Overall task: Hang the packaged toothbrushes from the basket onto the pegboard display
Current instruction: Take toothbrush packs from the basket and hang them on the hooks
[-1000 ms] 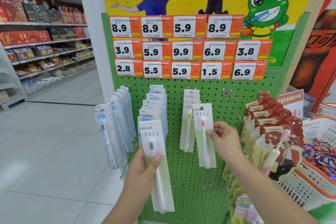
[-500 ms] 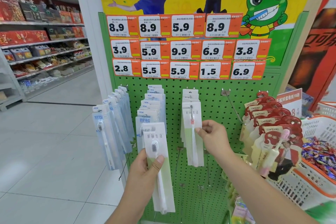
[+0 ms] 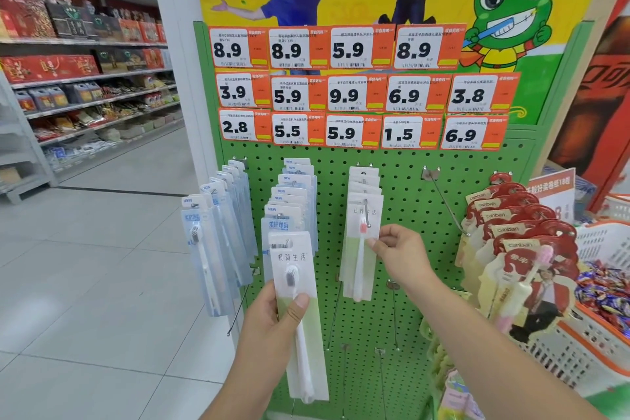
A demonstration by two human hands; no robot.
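Observation:
My left hand [image 3: 272, 320] is shut on a packaged toothbrush [image 3: 300, 290] with grey bristles, white card above and pale green below, held upright in front of the green pegboard [image 3: 409, 187]. My right hand [image 3: 399, 256] pinches the right edge of a pink-bristled toothbrush pack [image 3: 359, 249]. That pack hangs at the front of the third peg's row, and the peg tip [image 3: 368, 224] pokes out through its hole. Several matching packs hang behind it.
Blue packs hang on two pegs at the left [image 3: 218, 232] and centre-left [image 3: 289, 201]. A bare peg [image 3: 443, 201] juts out right of my right hand, with red-topped packs [image 3: 511, 232] beyond it. A white basket [image 3: 593, 351] of sweets stands at the right. Price tags [image 3: 344, 92] sit above.
My right hand carried the pink-bristled pack left and up and slid it onto the third peg. My left hand kept its pack nearly still.

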